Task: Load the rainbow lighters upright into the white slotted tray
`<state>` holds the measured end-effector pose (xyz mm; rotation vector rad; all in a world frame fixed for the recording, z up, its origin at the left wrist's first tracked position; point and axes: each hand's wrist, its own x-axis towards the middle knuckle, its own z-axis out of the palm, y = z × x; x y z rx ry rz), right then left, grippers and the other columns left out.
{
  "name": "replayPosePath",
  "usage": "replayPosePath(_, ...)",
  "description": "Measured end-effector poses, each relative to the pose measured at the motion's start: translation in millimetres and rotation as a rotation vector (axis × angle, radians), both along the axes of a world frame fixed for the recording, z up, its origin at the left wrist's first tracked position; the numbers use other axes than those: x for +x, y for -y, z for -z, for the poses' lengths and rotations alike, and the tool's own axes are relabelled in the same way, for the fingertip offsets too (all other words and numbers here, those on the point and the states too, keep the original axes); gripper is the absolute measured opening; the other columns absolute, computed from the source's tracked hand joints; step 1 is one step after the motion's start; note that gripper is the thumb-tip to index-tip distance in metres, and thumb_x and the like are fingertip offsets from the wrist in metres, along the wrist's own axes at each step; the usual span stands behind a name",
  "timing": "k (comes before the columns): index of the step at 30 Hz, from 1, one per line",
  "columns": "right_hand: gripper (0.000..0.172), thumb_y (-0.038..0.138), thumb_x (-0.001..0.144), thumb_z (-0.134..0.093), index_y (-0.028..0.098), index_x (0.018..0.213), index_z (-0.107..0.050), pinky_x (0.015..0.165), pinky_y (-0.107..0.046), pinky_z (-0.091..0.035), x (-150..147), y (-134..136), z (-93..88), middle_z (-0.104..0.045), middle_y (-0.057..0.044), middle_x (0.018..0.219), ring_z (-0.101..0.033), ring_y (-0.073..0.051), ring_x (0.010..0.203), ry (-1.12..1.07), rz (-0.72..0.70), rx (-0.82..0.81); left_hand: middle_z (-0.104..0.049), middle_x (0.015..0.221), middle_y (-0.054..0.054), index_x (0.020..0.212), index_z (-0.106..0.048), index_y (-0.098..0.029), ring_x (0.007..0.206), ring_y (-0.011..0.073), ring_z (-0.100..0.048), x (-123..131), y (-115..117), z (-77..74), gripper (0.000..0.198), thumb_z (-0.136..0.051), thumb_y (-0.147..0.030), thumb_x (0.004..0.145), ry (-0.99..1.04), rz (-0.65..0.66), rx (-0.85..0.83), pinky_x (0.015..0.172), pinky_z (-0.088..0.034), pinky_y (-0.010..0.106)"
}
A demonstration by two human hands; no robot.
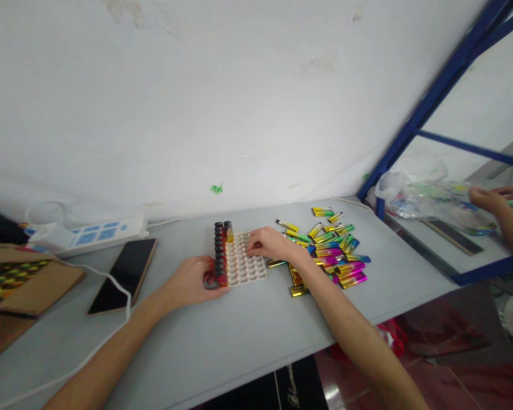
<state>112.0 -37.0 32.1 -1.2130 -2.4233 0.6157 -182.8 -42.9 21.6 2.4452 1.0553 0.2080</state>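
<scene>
While the left hand (194, 275) grips a tray (253, 272), the right hand (272, 243), hold unclear, curls over it; table (222, 341) meets wall (239, 114).

Right forearm (350, 322) crosses the tabletop's (222, 347) front edge; right hand (271, 244) bends its fingers downward; left hand (196, 276) curves, thumb lowest.

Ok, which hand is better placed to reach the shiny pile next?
Probably the right hand: it is at the tray on the side nearer the shiny pile. The left hand is at the opposite side, with the tray in between.
</scene>
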Motion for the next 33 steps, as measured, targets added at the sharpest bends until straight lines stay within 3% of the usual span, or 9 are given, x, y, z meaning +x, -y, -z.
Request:
replayPosePath(18,0.004,0.018,0.099,-0.089,0.017,0.100,-0.092,0.083,-0.027,-0.050,2.0,4.8,-9.6,-0.085,-0.010,0.096,-0.074,-0.020,0.087,-0.014,0.005,-0.007,-0.070,0.075,0.002,0.076,-0.066,-0.022,0.066,0.0194,-0.060,-1.6,-1.1,1.4,0.037,-0.074,-0.058,0.081,-0.002,0.011,0.015,0.066,-0.040,0.031)
replayPosePath(20,0.008,0.023,0.102,-0.086,0.018,0.104,-0.091,0.083,-0.027,-0.052,10.7,5.2,-13.0,-0.085,-0.009,0.098,-0.074,-0.019,0.087,-0.066,0.070,0.033,-0.069,0.075,0.002,0.076,-0.066,-0.022,0.065,0.0193,-0.059,-1.7,-1.4,1.1,0.039,-0.076,-0.060,0.080,0.001,0.018,0.019,0.065,-0.039,0.032)
replayPosePath(22,0.013,0.026,0.107,-0.080,0.017,0.107,-0.090,0.085,-0.029,-0.053,26.4,2.9,-16.8,-0.085,-0.010,0.100,-0.074,-0.019,0.087,-0.091,0.225,0.099,-0.069,0.075,0.002,0.075,-0.065,-0.022,0.065,0.0192,-0.058,-1.7,-1.4,0.4,0.042,-0.078,-0.062,0.079,0.010,0.021,0.022,0.065,-0.040,0.032)
replayPosePath(27,0.014,0.020,0.103,-0.081,0.013,0.114,-0.086,0.096,-0.033,-0.055,73.1,-12.0,-15.4,-0.085,-0.014,0.107,-0.076,-0.023,0.097,0.135,0.617,0.108,-0.069,0.073,0.002,0.074,-0.065,-0.022,0.064,0.0191,-0.058,-1.5,-1.3,-0.1,0.042,-0.079,-0.061,0.080,0.029,0.031,0.010,0.064,-0.040,0.031)
replayPosePath(30,0.021,0.020,0.096,-0.088,0.009,0.113,-0.084,0.097,-0.035,-0.055,85.0,-19.1,-4.6,-0.084,-0.018,0.108,-0.076,-0.026,0.101,0.191,0.681,0.068,-0.070,0.075,0.003,0.075,-0.067,-0.022,0.065,0.0197,-0.060,-1.9,-1.4,1.1,0.042,-0.079,-0.061,0.080,0.020,0.028,0.006,0.064,-0.041,0.031)
replayPosePath(33,0.015,0.019,0.097,-0.085,0.010,0.110,-0.084,0.093,-0.033,-0.054,83.3,-22.6,5.1,-0.084,-0.016,0.104,-0.075,-0.024,0.098,0.185,0.685,0.049,-0.070,0.076,0.003,0.077,-0.068,-0.021,0.066,0.0200,-0.061,-2.5,-1.4,2.2,0.042,-0.077,-0.061,0.081,0.001,0.026,0.002,0.065,-0.042,0.031)
